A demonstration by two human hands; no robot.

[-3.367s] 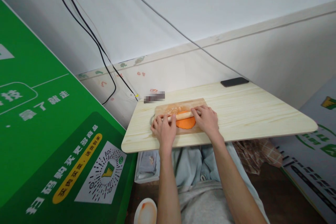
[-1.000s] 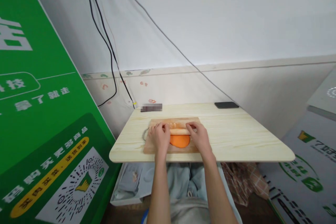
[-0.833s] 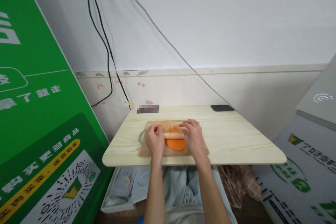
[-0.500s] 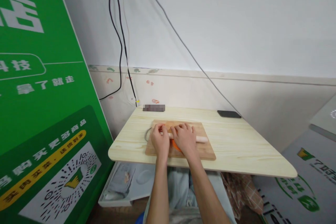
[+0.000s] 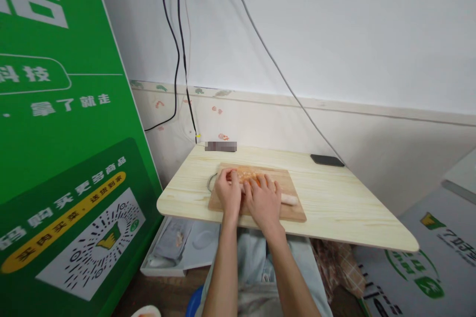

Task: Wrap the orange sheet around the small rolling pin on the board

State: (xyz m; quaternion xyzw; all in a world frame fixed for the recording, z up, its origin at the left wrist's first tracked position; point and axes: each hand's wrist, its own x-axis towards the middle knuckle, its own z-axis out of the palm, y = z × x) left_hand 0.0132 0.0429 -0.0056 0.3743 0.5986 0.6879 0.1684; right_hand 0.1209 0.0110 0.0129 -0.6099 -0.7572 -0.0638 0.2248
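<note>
A pale wooden rolling pin point(image 5: 289, 199) lies crosswise on a wooden cutting board point(image 5: 294, 214). My left hand point(image 5: 228, 193) is curled closed around the pin's left end, which its fingers mostly cover. My right hand point(image 5: 264, 200) presses flat on the middle of the pin, fingers spread and pointing away from me. Just beyond the pin, an orange flattened sheet point(image 5: 248, 174) shows between and ahead of my hands; what it is made of I cannot make out. A metal loop handle point(image 5: 210, 183) sticks out at the board's left edge.
The board rests on a light wood table point(image 5: 353, 208). A black phone point(image 5: 327, 160) lies at the back right, and a blurred-out dark object point(image 5: 220, 146) at the back left. A green printed panel point(image 5: 85, 158) stands left. Cables hang along the wall. A white dish point(image 5: 147, 311) shows below.
The rolling pin has come toward me with both hands, uncovering more of the orange sheet beyond it. The view has tilted slightly down, and a white dish has appeared at the bottom edge.
</note>
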